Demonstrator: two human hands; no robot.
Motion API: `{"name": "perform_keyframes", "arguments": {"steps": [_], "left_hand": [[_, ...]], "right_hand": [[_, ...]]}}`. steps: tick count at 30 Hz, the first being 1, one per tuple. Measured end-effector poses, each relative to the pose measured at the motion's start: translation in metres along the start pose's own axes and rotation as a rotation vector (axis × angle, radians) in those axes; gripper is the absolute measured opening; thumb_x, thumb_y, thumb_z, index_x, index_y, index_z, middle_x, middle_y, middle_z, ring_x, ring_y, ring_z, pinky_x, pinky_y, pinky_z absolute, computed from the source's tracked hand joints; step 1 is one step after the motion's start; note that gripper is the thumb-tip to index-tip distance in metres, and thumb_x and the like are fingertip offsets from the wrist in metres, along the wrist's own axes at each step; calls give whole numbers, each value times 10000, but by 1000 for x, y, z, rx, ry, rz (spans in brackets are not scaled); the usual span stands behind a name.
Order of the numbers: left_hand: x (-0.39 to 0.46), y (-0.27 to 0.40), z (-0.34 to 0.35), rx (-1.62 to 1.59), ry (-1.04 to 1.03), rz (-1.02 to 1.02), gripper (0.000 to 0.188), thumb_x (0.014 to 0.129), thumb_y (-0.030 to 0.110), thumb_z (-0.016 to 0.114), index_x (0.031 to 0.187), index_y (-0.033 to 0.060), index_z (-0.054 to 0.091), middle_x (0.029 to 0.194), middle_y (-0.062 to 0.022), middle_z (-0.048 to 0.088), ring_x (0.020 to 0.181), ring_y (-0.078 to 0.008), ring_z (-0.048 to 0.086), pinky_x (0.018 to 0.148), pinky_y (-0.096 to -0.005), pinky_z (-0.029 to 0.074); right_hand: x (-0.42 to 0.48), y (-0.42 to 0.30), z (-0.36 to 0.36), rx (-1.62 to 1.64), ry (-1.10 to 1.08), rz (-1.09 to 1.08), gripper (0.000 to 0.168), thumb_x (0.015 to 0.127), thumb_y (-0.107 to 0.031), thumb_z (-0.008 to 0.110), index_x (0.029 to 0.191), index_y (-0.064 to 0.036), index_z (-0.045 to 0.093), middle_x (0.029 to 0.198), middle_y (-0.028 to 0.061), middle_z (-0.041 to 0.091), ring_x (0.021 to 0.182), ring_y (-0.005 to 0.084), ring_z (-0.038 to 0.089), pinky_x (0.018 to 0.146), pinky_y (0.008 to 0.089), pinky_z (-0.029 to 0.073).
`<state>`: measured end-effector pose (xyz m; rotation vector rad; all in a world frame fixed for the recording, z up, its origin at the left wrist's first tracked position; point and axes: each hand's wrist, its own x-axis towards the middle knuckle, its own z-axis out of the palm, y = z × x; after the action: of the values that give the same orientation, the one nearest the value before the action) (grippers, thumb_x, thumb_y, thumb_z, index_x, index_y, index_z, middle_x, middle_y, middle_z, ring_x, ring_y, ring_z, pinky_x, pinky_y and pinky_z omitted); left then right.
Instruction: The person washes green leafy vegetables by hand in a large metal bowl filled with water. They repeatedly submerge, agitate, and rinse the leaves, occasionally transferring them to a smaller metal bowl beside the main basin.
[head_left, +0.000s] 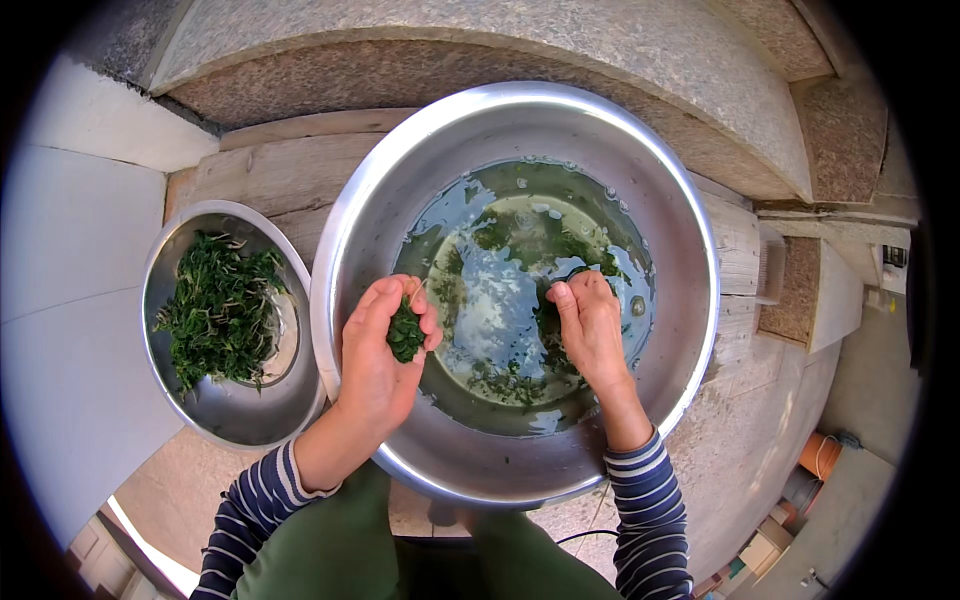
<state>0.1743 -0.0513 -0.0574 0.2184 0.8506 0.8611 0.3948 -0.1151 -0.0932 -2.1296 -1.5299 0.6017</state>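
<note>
My left hand (382, 352) is cupped around a small clump of wet green leaves (406, 332), with a thin pale stem sticking up by the fingertips. It is over the left side of a large stainless steel basin (517, 469). Inside the basin is greenish water (487, 277) with leaf bits floating and sunk in it. Just above or at the water's surface, my right hand (591, 319) has its fingers curled and thumb bent in. Its fingertips are partly hidden, so whether it grips any leaves is unclear. Dark green leaves (555, 322) show in the water beside it.
Left of the basin, a smaller steel bowl (225, 420) holds a heap of dark green leaves (225, 307). Both vessels rest on weathered wooden boards (300, 172). A stone step (450, 67) rises behind them, and a white wall (82, 262) stands at left. An orange bucket (820, 454) is far right.
</note>
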Motion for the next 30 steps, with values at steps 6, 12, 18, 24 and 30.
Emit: {"name": "perform_keyframes", "arguments": {"steps": [6,12,18,24,30], "left_hand": [[1,0,0,7,9,-12,139,918,258,519,940,121,514,835,14,498,762,-124,477,672,-268,395],[0,1,4,-44,37,7,132,925,198,498,913,66,496,823,-32,489,731,-147,492,622,-283,390],[1,1,1,6,-4,-25,137,928,251,499,940,115,510,836,10,490,757,-125,476,670,-270,397],[1,-4,0,100,-64,-45,177,946,253,484,961,79,512,862,-23,498,748,-128,484,656,-276,405],[-3,-10,4,494,-238,-2,194,912,170,563,1053,41,535,852,-13,514,766,-108,486,652,-255,404]], "right_hand": [[-6,-5,4,-220,9,-105,88,715,-126,674,772,-68,639,862,61,507,854,244,499,749,354,336],[-2,16,-16,-286,139,-4,69,726,-100,677,774,-64,642,853,59,520,855,240,506,741,353,352],[-13,2,-21,-274,-16,-181,94,683,-86,701,751,-62,641,806,55,511,812,244,514,740,353,381],[-27,-17,-28,541,-341,135,64,847,-49,622,863,2,656,900,45,549,810,132,526,727,249,419],[-26,-36,-31,1140,-470,482,93,883,-90,605,870,2,606,959,-27,497,845,54,466,772,205,383]]}}
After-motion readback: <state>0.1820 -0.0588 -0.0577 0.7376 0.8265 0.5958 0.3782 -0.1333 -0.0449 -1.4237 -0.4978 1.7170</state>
